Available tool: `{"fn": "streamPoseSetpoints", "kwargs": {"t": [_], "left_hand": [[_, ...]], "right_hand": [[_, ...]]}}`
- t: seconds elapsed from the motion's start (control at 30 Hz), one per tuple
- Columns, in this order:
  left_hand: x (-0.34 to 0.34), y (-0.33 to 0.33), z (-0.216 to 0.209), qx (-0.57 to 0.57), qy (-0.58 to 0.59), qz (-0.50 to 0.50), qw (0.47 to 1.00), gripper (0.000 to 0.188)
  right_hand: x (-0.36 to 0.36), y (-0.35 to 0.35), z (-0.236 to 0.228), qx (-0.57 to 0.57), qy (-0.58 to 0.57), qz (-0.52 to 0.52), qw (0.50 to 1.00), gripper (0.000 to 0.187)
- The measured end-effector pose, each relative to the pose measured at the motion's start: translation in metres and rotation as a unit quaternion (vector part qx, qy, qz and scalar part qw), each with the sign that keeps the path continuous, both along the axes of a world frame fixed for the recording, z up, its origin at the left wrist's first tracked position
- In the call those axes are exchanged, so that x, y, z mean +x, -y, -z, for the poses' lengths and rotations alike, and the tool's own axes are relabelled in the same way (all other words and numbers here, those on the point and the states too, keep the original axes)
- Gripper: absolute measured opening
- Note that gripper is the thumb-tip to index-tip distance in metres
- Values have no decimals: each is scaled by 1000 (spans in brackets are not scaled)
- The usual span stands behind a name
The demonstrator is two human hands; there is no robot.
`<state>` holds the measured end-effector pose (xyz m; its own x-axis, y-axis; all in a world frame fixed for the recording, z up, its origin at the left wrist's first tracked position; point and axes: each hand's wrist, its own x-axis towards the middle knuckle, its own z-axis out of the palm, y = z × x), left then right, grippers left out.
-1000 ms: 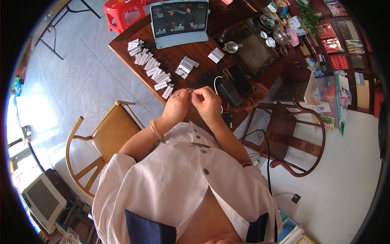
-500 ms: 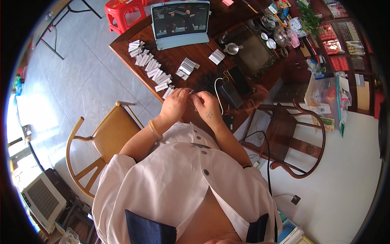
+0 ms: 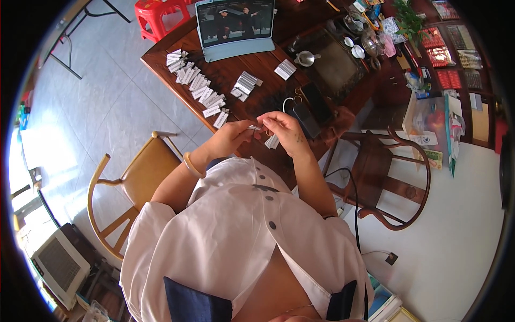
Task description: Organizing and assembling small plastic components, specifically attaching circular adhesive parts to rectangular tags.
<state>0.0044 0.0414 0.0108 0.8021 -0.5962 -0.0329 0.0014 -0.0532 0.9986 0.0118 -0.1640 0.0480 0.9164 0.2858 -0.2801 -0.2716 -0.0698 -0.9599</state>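
My left hand (image 3: 232,137) is closed, its fingertips pinching a small white piece (image 3: 254,127) too small to name. Close beside it, my right hand (image 3: 286,133) has its fingers curled together; what they hold, if anything, is hidden. Several pale strips (image 3: 272,141) show just under the right hand, and whether they are held or lie on the table cannot be seen. A long overlapping row of small white labelled strips (image 3: 199,90) runs along the table's left edge. Beyond my hands lie a grey-and-white stack of strips (image 3: 245,86) and a second stack (image 3: 285,69).
A tablet (image 3: 236,24) in a light blue case stands on the dark wooden table (image 3: 166,43). Right of my hands are a black box-shaped device (image 3: 304,121) with a white cable and a dark phone (image 3: 317,102). Farther off sits a tea tray (image 3: 335,67). Chairs (image 3: 150,166) flank me.
My right hand has shifted right and turned, its fingers now arched over the left fingertips. Pale strips have come into sight beneath it. The view has tilted slightly.
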Motion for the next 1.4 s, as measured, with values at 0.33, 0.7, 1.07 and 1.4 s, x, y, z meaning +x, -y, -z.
{"fn": "streamPoseSetpoints", "kwargs": {"t": [0.33, 0.7, 1.07, 1.4], "left_hand": [[2, 0, -18, 30, -22, 42, 998, 25], [-1, 2, -9, -6, -13, 2, 1000, 20], [1, 3, -13, -20, -129, -32, 991, 17], [-4, 13, -20, -77, -165, -79, 980, 18]], "right_hand": [[1, -4, 5, 99, -46, -25, 994, 11], [-7, -13, -9, -117, 375, 7, 920, 17], [-2, -19, -17, -303, 600, -110, 732, 34], [-16, -29, 6, -98, 274, 126, 948, 20]]}}
